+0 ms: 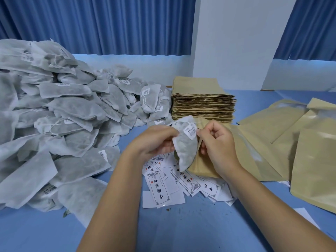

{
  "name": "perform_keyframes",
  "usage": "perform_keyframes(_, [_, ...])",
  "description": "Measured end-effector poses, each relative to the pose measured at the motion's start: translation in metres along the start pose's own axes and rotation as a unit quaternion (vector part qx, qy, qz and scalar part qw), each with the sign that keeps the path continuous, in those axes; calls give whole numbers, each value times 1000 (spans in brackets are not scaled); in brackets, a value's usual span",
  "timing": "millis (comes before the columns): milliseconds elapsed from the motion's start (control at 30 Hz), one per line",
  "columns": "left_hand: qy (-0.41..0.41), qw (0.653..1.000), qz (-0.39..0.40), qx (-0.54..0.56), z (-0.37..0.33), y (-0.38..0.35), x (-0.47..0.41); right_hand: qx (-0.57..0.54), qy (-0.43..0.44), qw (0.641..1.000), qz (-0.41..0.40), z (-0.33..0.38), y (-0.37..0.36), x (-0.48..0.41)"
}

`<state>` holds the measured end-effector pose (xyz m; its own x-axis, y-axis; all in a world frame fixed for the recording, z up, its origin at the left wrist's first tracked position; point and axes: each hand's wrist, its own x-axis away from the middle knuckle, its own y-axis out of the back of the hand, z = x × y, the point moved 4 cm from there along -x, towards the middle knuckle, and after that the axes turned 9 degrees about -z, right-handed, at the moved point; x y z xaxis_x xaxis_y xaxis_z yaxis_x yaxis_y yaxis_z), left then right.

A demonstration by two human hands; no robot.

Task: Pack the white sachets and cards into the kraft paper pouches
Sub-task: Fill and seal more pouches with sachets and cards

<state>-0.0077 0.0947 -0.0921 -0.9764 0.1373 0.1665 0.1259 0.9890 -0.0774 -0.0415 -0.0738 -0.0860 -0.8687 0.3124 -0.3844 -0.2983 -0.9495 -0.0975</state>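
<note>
The left hand (156,140) pinches the left edge of a white, leaf-filled mesh sachet (185,150) that hangs tilted, its barcode label uppermost. The right hand (216,142), fingers curled, grips the mouth of a flat kraft paper pouch (200,170) just right of and behind that sachet. Below the sachet, white printed cards (160,190) lie scattered on the blue tabletop (181,231). Behind the sachet stands a neat stack of empty kraft pouches (202,104). Left of it sprawls a large heap of white sachets (54,115), and right of it lie several windowed kraft pouches (300,142).
</note>
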Motion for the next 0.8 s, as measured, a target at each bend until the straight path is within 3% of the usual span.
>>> perform_keyframes(67, [-29, 993, -63, -98, 5, -3, -7, -7, -1, 1000, 2, 0, 1, -1])
perform_keyframes(200, [-105, 932, -203, -281, 13, -10, -14, 6, 11, 1000, 27, -2, -4, 4])
perform_keyframes(400, [-242, 842, -264, -404, 10, -39, 1, 7, 21, 999, 45, 0, -11, 10])
perform_keyframes(433, [-228, 848, -253, -406, 8, -37, 0, 4, 21, 999, 41, 0, -10, 10])
perform_keyframes(533, [-80, 949, -123, -277, 10, -31, -2, -4, 18, 999, 31, 1, -8, 7])
perform_keyframes(567, [-36, 969, -73, -233, 13, -33, -1, -2, 20, 999, 33, 1, -8, 7])
perform_keyframes(700, [-10, 983, 65, -171, 21, -48, 4, 2, 32, 999, 29, 3, -10, 12])
perform_keyframes(800, [11, 982, 126, -137, 29, -59, 8, -11, 37, 999, 38, 6, -11, 14])
